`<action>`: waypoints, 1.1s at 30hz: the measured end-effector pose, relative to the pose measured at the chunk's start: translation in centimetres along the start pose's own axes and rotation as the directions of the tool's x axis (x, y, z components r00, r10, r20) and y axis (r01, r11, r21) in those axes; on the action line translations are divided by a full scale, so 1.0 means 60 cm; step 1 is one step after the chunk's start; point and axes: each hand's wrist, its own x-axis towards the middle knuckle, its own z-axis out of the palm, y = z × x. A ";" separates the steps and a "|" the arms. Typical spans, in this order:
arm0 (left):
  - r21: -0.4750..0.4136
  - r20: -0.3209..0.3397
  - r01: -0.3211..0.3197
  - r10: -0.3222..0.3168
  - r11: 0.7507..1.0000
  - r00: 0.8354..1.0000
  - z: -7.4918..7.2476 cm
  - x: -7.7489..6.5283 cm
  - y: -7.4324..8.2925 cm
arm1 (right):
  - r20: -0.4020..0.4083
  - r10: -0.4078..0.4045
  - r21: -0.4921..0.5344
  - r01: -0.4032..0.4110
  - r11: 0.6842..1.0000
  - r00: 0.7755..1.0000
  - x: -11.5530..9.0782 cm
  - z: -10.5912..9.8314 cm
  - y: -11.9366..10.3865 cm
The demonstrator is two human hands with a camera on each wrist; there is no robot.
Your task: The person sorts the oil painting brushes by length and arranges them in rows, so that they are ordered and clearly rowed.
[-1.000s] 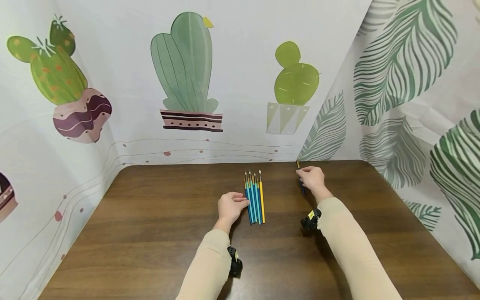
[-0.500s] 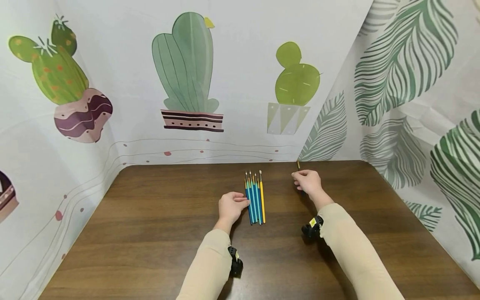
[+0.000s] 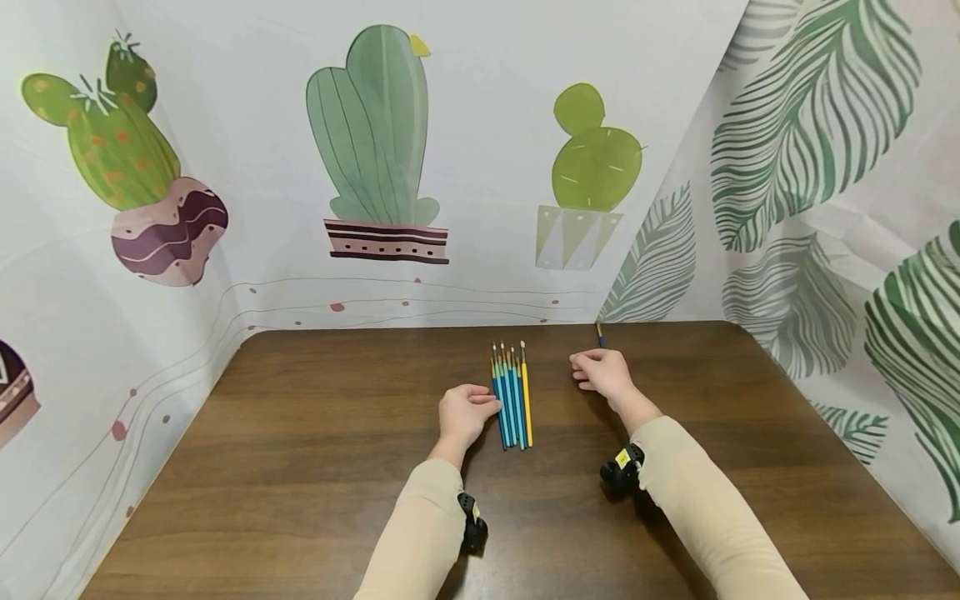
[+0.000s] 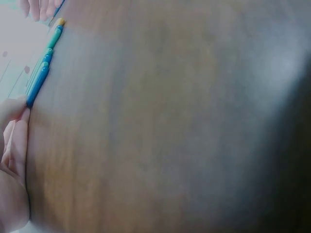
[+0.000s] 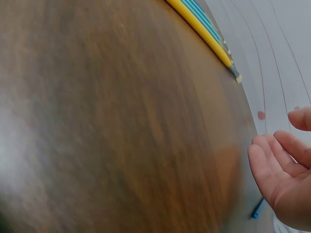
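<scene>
A row of paintbrushes with blue, teal and yellow handles lies side by side in the middle of the table, bristles pointing away; the yellow paintbrush [image 3: 527, 404] is rightmost. My left hand [image 3: 462, 414] rests at the row's left side, its fingertips touching the outer blue paintbrush [image 4: 39, 83]. Off to the right of the row, my right hand [image 3: 606, 372] hovers with nothing in it; thumb and fingers stand apart in the right wrist view. Beyond it lies a lone dark-blue paintbrush [image 3: 601, 337], mostly hidden by the hand; its handle end [image 5: 256, 213] shows in the right wrist view.
The brown wooden table [image 3: 322, 467] reaches back to a white cloth backdrop [image 3: 480, 167] printed with cacti and leaves. The lone paintbrush's tip is close to the table's back edge. A black camera is strapped to each wrist.
My right hand has let go of the lone paintbrush and moved left and toward me, leaving it near the back edge. My left hand stays beside the row.
</scene>
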 end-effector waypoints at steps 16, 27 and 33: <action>0.002 0.005 0.001 -0.001 1.000 1.000 0.001 0.000 0.003 | 0.088 0.014 0.043 -0.018 0.999 0.996 -0.011 0.036 -0.002; 0.003 0.005 0.013 -0.013 1.000 1.000 0.000 -0.001 0.003 | 0.123 0.035 0.133 -0.052 0.990 0.992 -0.014 0.056 -0.006; 0.007 0.003 -0.003 0.003 1.000 1.000 0.002 -0.001 0.003 | 0.177 0.058 0.242 -0.101 0.965 0.983 -0.018 0.066 -0.008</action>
